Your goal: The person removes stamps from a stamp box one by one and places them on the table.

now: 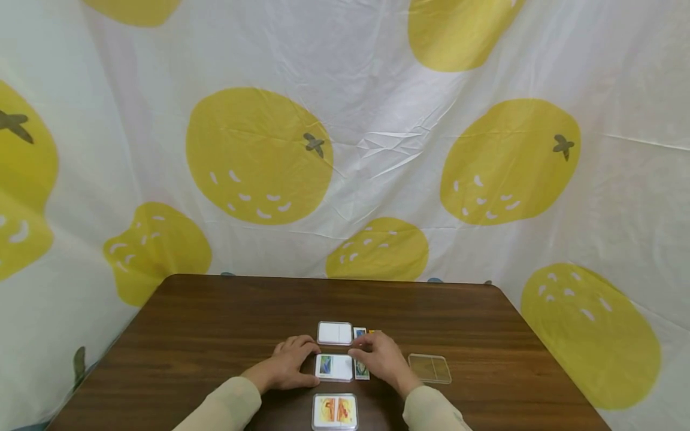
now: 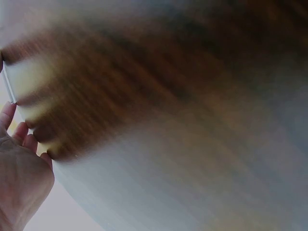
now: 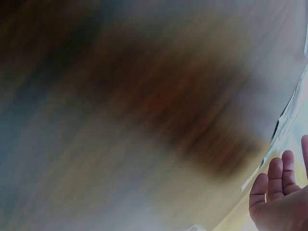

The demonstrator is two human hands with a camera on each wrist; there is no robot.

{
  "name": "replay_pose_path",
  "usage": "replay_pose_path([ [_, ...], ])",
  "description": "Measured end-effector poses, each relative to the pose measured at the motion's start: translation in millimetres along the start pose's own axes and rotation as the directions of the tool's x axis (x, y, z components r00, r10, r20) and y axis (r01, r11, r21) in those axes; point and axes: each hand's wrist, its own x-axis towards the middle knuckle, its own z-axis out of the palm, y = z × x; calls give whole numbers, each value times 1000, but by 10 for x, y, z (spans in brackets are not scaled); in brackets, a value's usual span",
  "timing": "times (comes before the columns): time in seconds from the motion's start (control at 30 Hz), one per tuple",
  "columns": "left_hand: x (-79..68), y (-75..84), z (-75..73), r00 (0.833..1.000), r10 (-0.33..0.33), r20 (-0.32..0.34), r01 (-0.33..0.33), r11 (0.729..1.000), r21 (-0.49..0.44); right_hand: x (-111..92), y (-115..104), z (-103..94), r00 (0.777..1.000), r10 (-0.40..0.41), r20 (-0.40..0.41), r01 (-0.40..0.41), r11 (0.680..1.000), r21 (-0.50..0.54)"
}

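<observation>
A clear flat case (image 1: 341, 367) with a white insert lies in the middle, a small blue-green picture card (image 1: 326, 364) in its left half. My left hand (image 1: 288, 362) holds this case at its left end, thumb by the near corner and forefinger by the far corner. At the case's right end is my right hand (image 1: 383, 359), thumb and forefinger close together at the far right corner; I cannot tell whether they pinch anything. Under and beside it lie a blue card (image 1: 360, 331) and a green card (image 1: 362, 370), partly hidden.
Beyond is another case (image 1: 335, 333) with a blank white insert. Nearer me sits a case (image 1: 335, 411) with two orange pictures. A transparent lid (image 1: 429, 368) lies right of my right hand on the brown table (image 1: 215, 317). Behind hangs a lemon-print curtain (image 1: 377, 179).
</observation>
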Motion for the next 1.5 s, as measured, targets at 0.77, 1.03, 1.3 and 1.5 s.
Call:
replay_pose_path([
  [0.77,10,-58,40,999,32,-36,-31,999,23,63,-199,280,997,-55,-57,47,988,-147],
  [1.03,6,-15,11,1000,-3,-14,3,1000,3,69,-215,340,996,-65,-60,51,976,-213],
  [1.3,17,-46,41,1000,3,-23,-3,1000,12,94,-241,352,999,-25,-30,17,971,-239],
  [1.5,40,-119,87,999,7,-40,-6,1000,22,119,-233,379,1000,-15,-21,9,965,-261],
])
